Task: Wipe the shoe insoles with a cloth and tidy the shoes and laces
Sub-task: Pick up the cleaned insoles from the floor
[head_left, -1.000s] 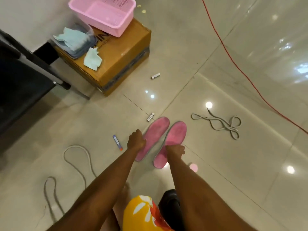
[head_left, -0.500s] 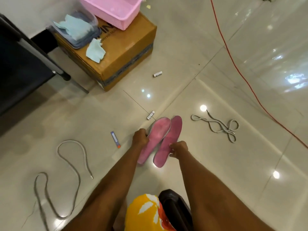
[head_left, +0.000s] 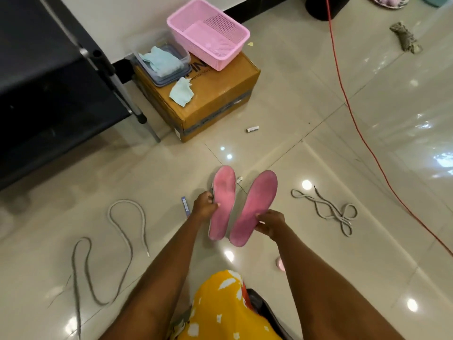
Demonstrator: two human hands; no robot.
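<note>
Head view, looking down over both forearms at a glossy tiled floor [head_left: 306, 119].

Left hand [head_left: 204, 207]: fingers curled round the outer edge of the left insole [head_left: 223, 202], thumb on its pink face. The insole is lifted off the floor, toe end pointing to about 12 o'clock.

Right hand [head_left: 270, 223]: fingers and thumb pinch the right insole [head_left: 255, 207] at its lower half; toe end leans toward 1 o'clock. The two insoles sit side by side, heel ends close together, toe ends splayed apart (both faces pink, worn darker in patches).

At 9 o'clock from the hands, a long grey lace [head_left: 125, 241] lies in loose loops on the floor. At 3 o'clock, a second lace [head_left: 328, 207], bunched and knotted over itself. A small blue strip [head_left: 185, 207] lies just beside the left hand, 9 o'clock side.

At 12 o'clock, well apart, a cardboard box [head_left: 210, 101]. On top: a pink basket [head_left: 208, 33] at the far edge, a clear container [head_left: 161, 62] holding pale blue cloths, and one loose cloth [head_left: 182, 94] near the box's front.

A red cable [head_left: 353, 119] runs from 12 to 4 o'clock. Dark furniture [head_left: 44, 82] fills the 10 o'clock corner. A yellow patterned garment [head_left: 220, 307] shows at 6 o'clock.
</note>
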